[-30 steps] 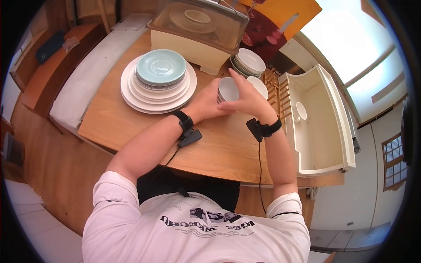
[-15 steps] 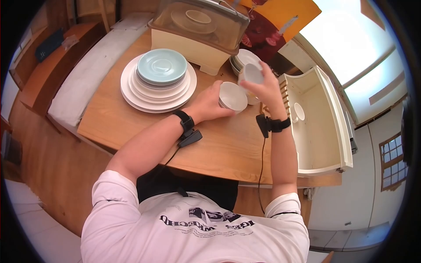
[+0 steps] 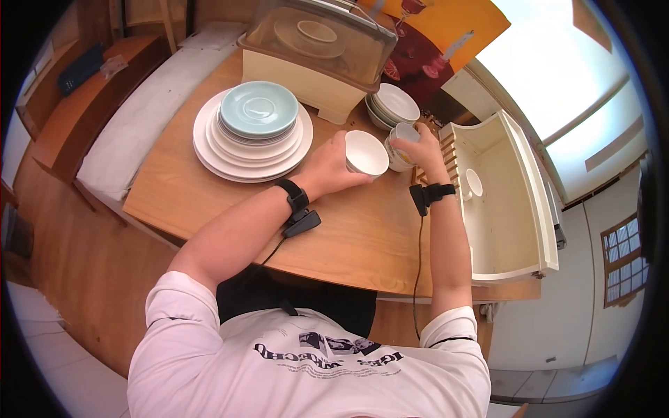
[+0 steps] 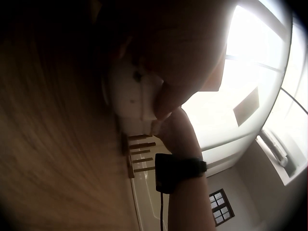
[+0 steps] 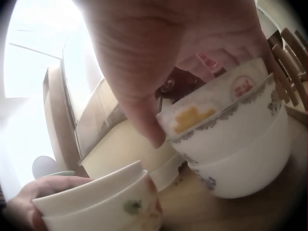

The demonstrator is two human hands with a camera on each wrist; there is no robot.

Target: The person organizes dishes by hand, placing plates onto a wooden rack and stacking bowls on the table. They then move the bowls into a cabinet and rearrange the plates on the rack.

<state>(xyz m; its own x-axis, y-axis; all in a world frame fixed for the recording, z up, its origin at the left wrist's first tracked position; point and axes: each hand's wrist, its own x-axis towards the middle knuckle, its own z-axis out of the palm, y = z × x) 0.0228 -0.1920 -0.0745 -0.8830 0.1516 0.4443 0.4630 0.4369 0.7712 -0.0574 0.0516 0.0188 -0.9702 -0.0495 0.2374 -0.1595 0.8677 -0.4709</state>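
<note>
In the head view my left hand holds a white bowl by its near left side, close over the wooden table. The right wrist view shows a second bowl with a green and red print nested under it. My right hand grips a small bowl with a yellow and red print, thumb on its near side and fingers across the far side. That bowl sits inside a stack of white bowls with grey floral rims. The left wrist view is dark, and my hand covers much of the bowl there.
Plates topped by a light blue saucer are piled at the left. Behind stands a cream dish box with a see-through lid. More bowls, a wooden rack and a cream bin holding a white cup are at the right.
My right hand has lifted the small bowl out of the bowls in my left hand, carried it right and lowered it into the neighbouring stack. The left hand has stayed nearly still.
</note>
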